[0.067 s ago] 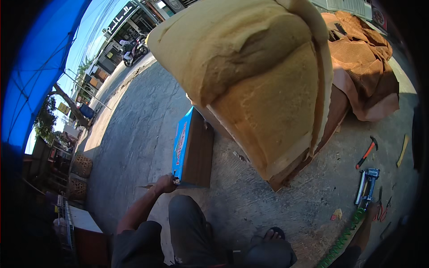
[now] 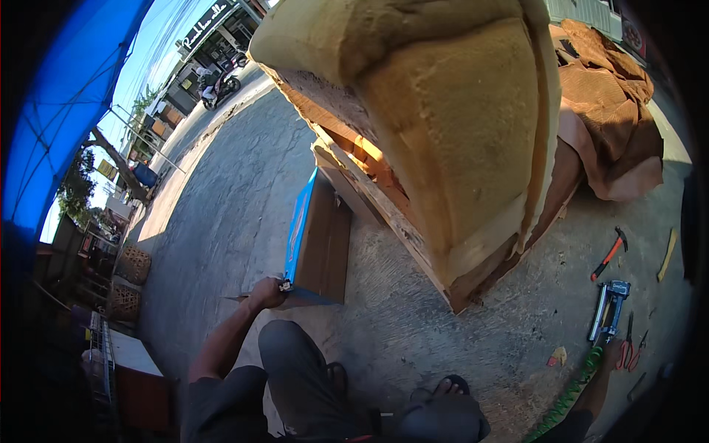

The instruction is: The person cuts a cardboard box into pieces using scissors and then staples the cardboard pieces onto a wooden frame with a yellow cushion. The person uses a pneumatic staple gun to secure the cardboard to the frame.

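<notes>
A flat cardboard box (image 2: 319, 240) with a blue printed face stands on its edge on the concrete ground (image 2: 221, 221), just left of a large stripped sofa frame (image 2: 443, 125) whose yellow foam and bare wooden slats are exposed. The person's left hand (image 2: 266, 293) is closed at the box's near corner, fingers curled around a small dark object that is too small to identify; whether it also grips the cardboard I cannot tell. The box looks stiff but light, easy to tip, with thin edges that could crease, so I judge the firmest hold to be at its corners or along the long side edges. The right hand (image 2: 611, 353) reaches far out to the right, toward a blue staple gun (image 2: 607, 308) and red-handled pliers (image 2: 628, 348) lying on the ground; its fingers are at the frame's dark rim and I cannot tell whether they are spread or closed. A red-handled hammer (image 2: 610, 253) lies farther off, near a heap of brown fabric (image 2: 613, 111).
</notes>
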Demonstrator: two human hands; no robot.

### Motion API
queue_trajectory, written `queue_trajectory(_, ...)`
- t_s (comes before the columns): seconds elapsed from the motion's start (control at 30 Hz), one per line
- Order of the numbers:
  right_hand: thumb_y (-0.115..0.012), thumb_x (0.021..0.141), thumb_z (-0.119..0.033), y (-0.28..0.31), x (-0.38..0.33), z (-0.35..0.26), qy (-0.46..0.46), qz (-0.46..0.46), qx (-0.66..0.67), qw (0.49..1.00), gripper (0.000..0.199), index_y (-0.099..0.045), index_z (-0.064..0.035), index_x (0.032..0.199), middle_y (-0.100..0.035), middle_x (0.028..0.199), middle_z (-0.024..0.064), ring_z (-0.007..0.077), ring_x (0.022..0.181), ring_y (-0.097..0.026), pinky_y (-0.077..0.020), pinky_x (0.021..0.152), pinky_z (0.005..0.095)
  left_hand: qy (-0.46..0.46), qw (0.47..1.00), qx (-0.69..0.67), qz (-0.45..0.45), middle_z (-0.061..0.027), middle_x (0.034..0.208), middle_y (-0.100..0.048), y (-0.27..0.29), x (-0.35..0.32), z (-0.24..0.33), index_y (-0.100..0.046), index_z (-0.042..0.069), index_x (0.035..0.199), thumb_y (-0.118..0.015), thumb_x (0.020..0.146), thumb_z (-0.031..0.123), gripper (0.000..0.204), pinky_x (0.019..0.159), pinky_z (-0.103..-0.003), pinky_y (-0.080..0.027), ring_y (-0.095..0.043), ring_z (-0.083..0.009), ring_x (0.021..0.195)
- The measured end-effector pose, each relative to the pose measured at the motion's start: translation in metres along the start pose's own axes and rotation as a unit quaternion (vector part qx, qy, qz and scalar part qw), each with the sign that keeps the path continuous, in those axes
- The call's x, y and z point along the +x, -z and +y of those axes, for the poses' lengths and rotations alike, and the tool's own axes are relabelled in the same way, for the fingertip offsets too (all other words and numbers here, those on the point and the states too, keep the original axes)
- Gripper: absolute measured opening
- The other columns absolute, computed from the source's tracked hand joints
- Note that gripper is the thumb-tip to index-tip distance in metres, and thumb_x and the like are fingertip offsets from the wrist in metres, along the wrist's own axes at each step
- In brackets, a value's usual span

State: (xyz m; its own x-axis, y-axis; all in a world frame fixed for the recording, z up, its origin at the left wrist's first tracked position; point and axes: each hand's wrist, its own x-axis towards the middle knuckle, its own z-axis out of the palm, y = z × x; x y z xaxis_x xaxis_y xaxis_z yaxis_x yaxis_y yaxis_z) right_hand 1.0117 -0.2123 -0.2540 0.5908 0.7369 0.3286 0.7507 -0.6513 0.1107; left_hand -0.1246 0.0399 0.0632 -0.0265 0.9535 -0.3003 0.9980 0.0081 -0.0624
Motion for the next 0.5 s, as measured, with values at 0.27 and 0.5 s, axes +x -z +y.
queue_trajectory(0.27, -0.05, 0.094, -0.026, 0.028, 0.017, 0.01, -0.062, -0.03, -0.115, 0.991, 0.034, -0.059, 0.0054, 0.103, -0.062, 0.113, 0.0297, 0.0504, 0.101, -0.062, -0.051, 0.086, 0.0559, 0.061, 0.996, -0.003, -0.061, -0.0174, 0.088, -0.071, -0.019, -0.067, -0.01, -0.074, 0.014, 0.093, -0.07, 0.089, 0.043, 0.03, 0.073, -0.048, -0.053, -0.068, -0.039, 0.084)
queue_trajectory(0.5, -0.048, 0.094, -0.044, 0.032, -0.024, -0.031, -0.111, -0.183, 0.191, 0.958, 0.055, -0.061, 0.0035, 0.117, -0.065, 0.113, 0.0317, 0.0505, 0.102, -0.062, -0.047, 0.085, 0.0555, 0.16, 0.984, 0.016, -0.071, -0.0124, 0.088, -0.074, 0.02, -0.138, -0.103, -0.077, 0.017, 0.1, -0.073, 0.09, 0.03, 0.017, 0.073, -0.041, -0.053, -0.069, -0.0247, 0.078)
